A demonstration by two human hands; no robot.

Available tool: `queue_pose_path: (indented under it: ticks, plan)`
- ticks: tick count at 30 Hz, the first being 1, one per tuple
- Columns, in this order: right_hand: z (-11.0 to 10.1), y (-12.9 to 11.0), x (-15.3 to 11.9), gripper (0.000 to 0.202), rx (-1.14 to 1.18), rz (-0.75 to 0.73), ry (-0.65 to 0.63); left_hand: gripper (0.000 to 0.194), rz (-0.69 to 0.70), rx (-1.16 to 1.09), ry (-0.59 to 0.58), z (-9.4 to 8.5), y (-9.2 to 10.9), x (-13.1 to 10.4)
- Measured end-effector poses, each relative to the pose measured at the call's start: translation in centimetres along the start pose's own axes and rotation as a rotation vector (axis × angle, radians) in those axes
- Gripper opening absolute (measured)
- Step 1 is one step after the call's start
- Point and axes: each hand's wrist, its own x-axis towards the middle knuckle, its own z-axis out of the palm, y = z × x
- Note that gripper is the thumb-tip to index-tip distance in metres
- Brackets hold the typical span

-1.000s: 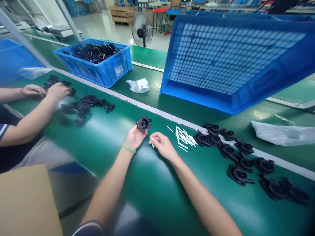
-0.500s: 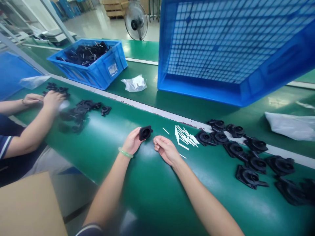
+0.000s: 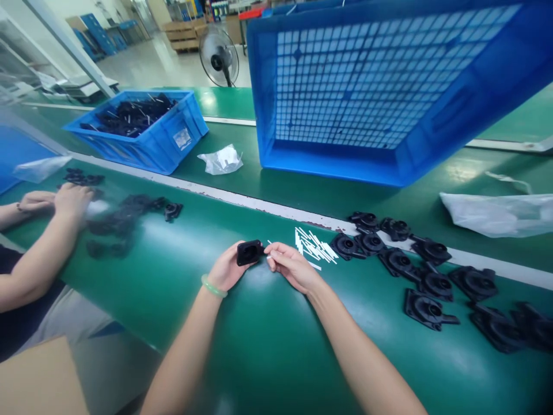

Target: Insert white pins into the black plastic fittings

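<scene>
My left hand [image 3: 227, 267], with a pale green bangle at its wrist, holds a black plastic part [image 3: 249, 253] by its side, its round opening facing me. At the part's right end, my right hand [image 3: 290, 265] is closed in a pinch, with a small white piece [image 3: 269, 256] showing between the fingertips. Whether that piece touches the black part is hard to tell. Just right of my right hand lies a pile of white strips [image 3: 315, 246] on the green work surface [image 3: 276, 346]. Several black housings [image 3: 431, 310] are spread out farther right.
A tilted blue crate [image 3: 328, 158] stands beyond the strips. Back left is a blue bin [image 3: 173, 141] full of black parts. A plastic bag [image 3: 222, 159] lies between them. At the left, a person's hands [image 3: 71, 202] work near more black parts [image 3: 129, 210].
The black part has turned in my left hand, and my right hand has come up against its right end. The whole view has shifted, with the crates now farther left.
</scene>
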Motion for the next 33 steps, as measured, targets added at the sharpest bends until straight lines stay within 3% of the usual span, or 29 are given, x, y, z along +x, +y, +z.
queue_pose_path:
  ticks: [5, 7, 9, 13, 18, 22, 26, 30, 33]
  plan:
    - [0.2, 0.8, -4.3, 0.035, -0.243, 0.348, -0.503, 0.033, -0.043, -0.098, -0.068, 0.0, -0.1, 0.3]
    - [0.1, 1.4, -6.4, 0.04, -0.292, 0.465, -0.617, 0.034, -0.067, -0.147, -0.101, 0.1, -0.4, 0.3]
    - [-0.4, 1.6, -8.0, 0.042, -0.318, 0.499, -0.573, 0.035, -0.101, -0.189, -0.137, 0.3, -0.9, 0.3]
    - [-1.8, 0.1, -8.3, 0.033, -0.383, 0.419, -0.306, 0.034, -0.107, -0.226, -0.181, 1.2, -2.0, 0.7]
    - [-2.7, -2.5, -5.8, 0.029, -0.669, 0.127, -0.037, 0.032, -0.049, -0.184, -0.204, 1.8, -2.8, 0.9]
    - [-2.5, -2.4, -4.2, 0.029, -0.72, -0.087, 0.144, 0.035, -0.07, -0.205, -0.203, 1.3, -2.5, 0.9]
    - [0.3, -0.2, -2.5, 0.027, -0.576, -0.206, 0.127, 0.035, -0.046, -0.255, -0.137, 0.4, -1.3, 0.6]
    - [3.7, 2.3, 0.8, 0.025, -0.525, -0.198, -0.011, 0.031, 0.062, -0.316, 0.074, -0.7, 0.6, 0.6]
    - [4.8, 3.1, 3.2, 0.021, -0.606, -0.242, -0.073, 0.032, 0.108, -0.339, 0.212, -1.3, 1.8, 0.7]
